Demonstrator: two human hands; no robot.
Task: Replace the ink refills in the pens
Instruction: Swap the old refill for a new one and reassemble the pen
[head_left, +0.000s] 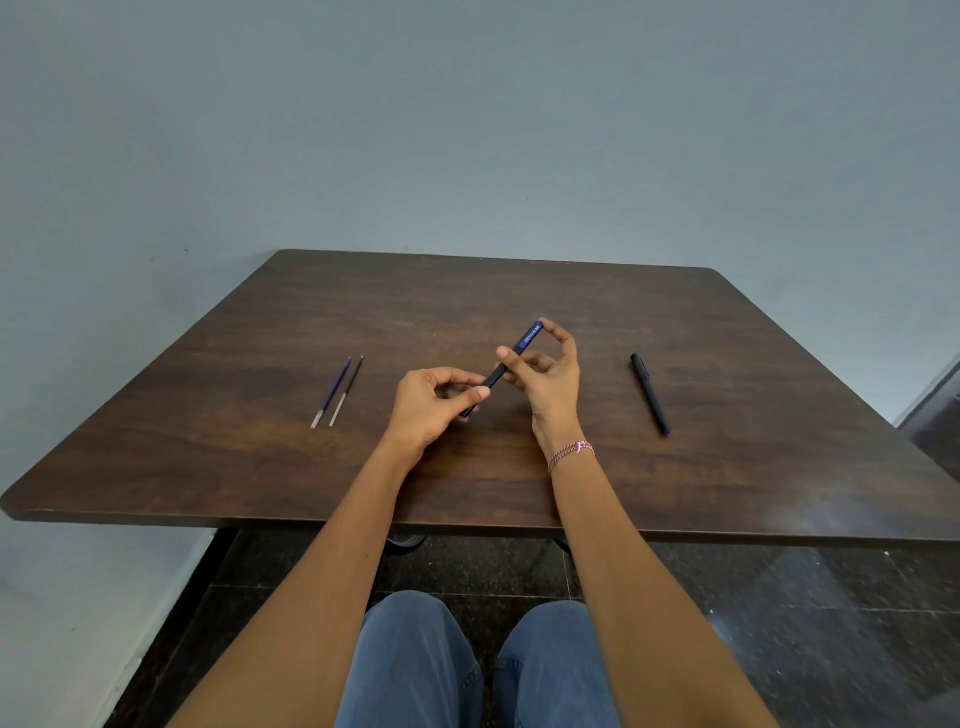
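Forearms come in over the near edge of the tabletop. Above its middle the left hand pinches the low end of a dark pen, and the right hand has thumb and fingers curled round the upper end with the blue clip, so the pen slants up to the right. Looks pretty early to me: this pen seems to be in one piece and the second pen lies whole nearer the right edge. The blue refill and black refill lie side by side toward the left edge, nobody touching them, so I'd guess both swaps are left, tho I can't tell if they're fresh or used.
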